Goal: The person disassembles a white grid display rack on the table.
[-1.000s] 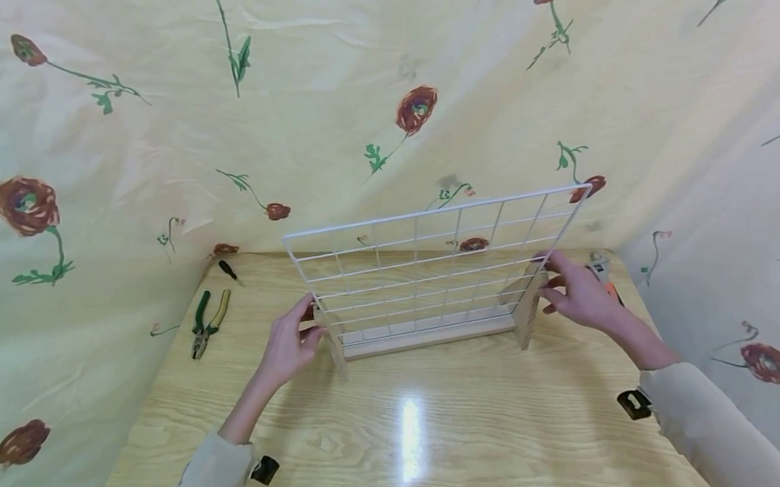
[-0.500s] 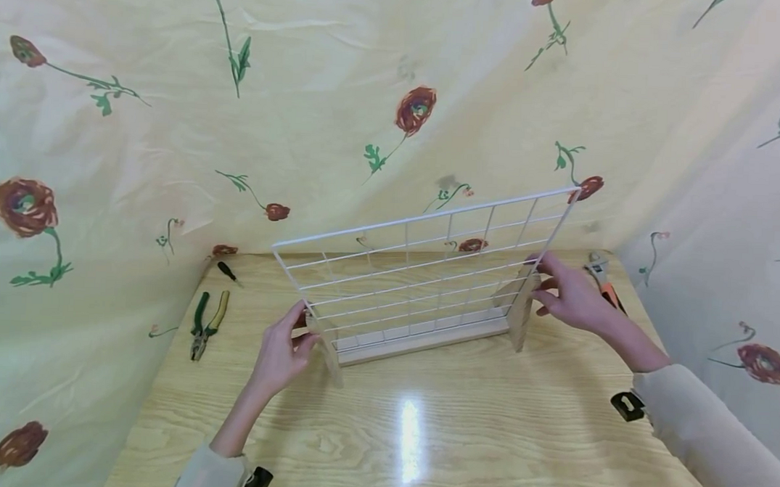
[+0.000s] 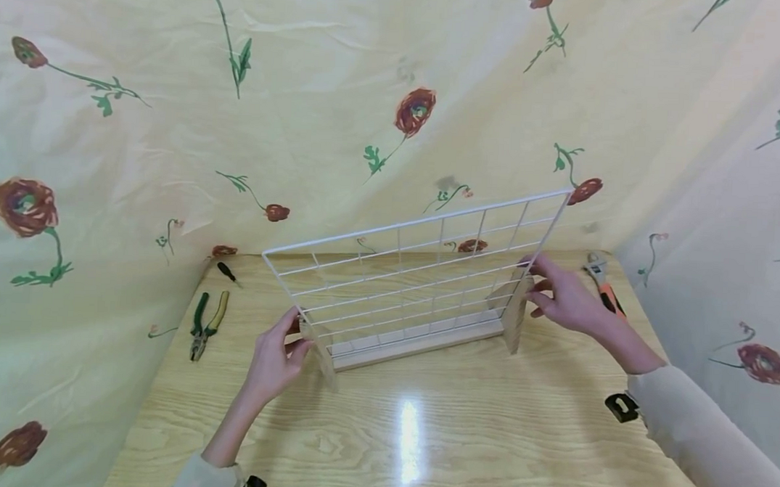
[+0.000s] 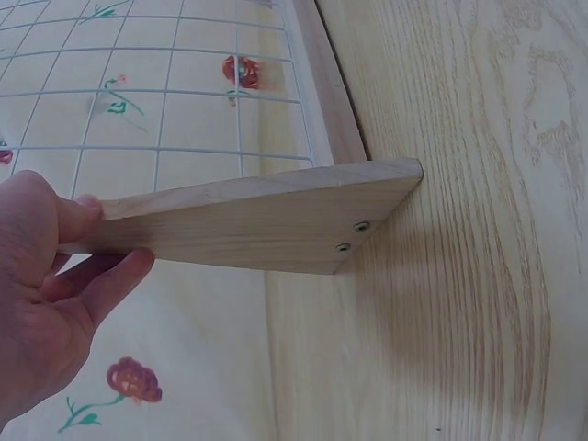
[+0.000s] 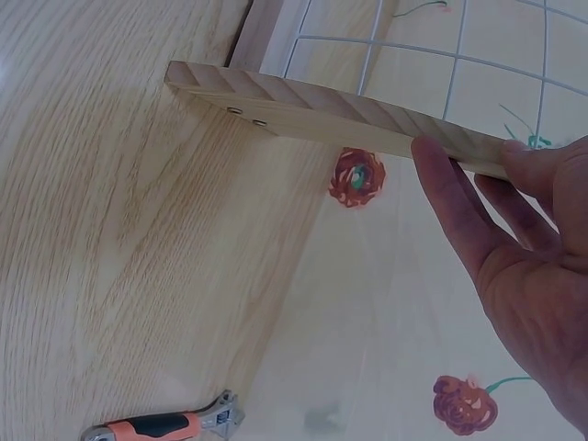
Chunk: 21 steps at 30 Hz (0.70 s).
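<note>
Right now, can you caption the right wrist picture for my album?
Right hand holds a wooden panel, wrench on the table.

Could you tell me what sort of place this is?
Probably an indoor assembly corner: pliers and an adjustable wrench lie on a wood-grain table, either side of a wire-and-wood rack.

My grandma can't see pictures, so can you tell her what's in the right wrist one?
A person's right hand pinches one end of a wooden side panel, with two screw heads near its other end. A white wire grid shows beyond the panel, and an adjustable wrench with an orange-and-black handle lies on the tabletop.
</note>
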### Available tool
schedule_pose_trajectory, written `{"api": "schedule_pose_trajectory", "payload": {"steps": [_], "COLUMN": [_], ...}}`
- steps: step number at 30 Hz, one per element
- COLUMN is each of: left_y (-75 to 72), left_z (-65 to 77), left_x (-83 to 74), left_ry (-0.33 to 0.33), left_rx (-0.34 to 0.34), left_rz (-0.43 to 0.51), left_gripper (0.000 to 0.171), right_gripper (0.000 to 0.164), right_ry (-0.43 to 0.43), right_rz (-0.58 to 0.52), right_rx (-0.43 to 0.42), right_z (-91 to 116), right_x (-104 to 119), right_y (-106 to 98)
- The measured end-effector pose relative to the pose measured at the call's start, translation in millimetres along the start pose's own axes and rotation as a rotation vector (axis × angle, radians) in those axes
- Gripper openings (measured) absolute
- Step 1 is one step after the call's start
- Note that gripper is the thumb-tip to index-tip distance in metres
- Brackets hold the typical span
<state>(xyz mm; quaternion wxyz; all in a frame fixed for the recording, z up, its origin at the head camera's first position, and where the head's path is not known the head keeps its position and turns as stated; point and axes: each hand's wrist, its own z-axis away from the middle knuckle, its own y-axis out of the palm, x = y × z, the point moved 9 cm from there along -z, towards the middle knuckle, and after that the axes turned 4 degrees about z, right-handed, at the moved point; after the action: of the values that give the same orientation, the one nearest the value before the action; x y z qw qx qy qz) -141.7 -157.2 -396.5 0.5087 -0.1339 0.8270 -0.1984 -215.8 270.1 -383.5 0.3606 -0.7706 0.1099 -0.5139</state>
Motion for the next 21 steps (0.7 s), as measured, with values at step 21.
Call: {"api": "schedule_pose_trajectory", "payload": {"steps": [21], "left_y": [-11.0], "left_z": [16.6], "left_x": [-5.3], "left_ry": [0.014], "left_rx": [-0.033], "left_rz": [-0.044], "left_gripper": [0.052], "right_gripper": [0.047], "right_ry": [-0.033], "right_rz": [-0.025], "right_rx": [-0.001], "right_z": [-5], "right_x": [7], "right_y": [11]}}
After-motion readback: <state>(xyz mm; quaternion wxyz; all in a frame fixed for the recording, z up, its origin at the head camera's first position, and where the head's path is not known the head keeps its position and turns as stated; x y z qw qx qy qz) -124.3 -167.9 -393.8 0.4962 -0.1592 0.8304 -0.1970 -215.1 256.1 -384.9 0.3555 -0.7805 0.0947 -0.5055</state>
